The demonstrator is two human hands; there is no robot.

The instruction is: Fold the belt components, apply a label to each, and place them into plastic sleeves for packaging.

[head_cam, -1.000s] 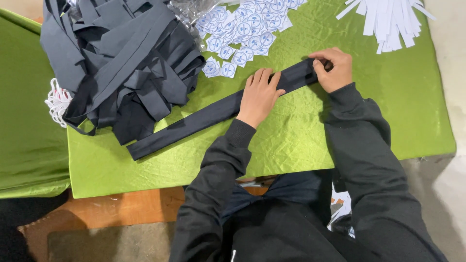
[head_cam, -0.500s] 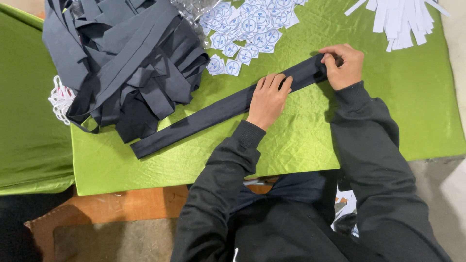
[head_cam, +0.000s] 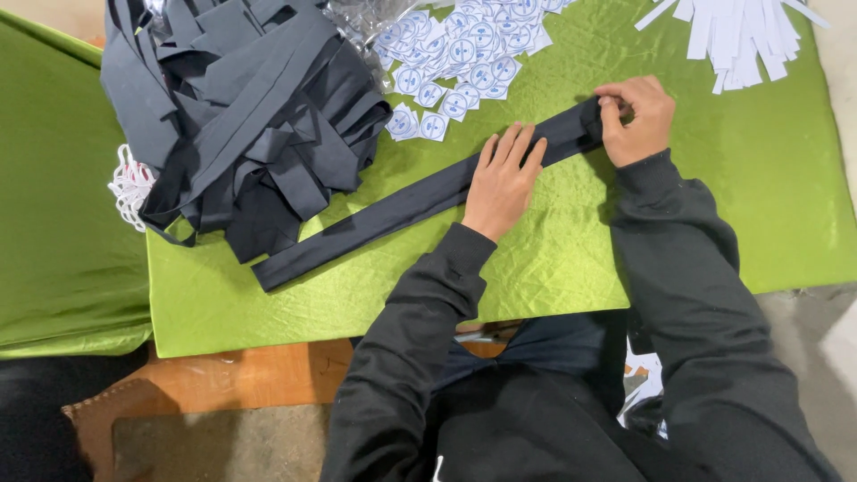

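Moved: little has shifted since earlier | dark strip (head_cam: pixel 402 210) laid slanted across green bench (head_cam: pixel 553 259) | left hand (head_cam: pixel 502 178) pressed flat on it | right hand (head_cam: pixel 636 118) pinched shut on far-right end | Risk: strip could wrinkle if pulled unevenly.

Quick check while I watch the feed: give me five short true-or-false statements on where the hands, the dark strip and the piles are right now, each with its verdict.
1. The left hand lies flat on the dark fabric strip. True.
2. The right hand grips one end of the strip. True.
3. The strip lies on a bare wooden tabletop. False: it lies on a green cloth.
4. The heap of dark strips is beside the right hand. False: it is at the far left, beyond the left hand.
5. Small white round-printed labels lie above the strip. True.
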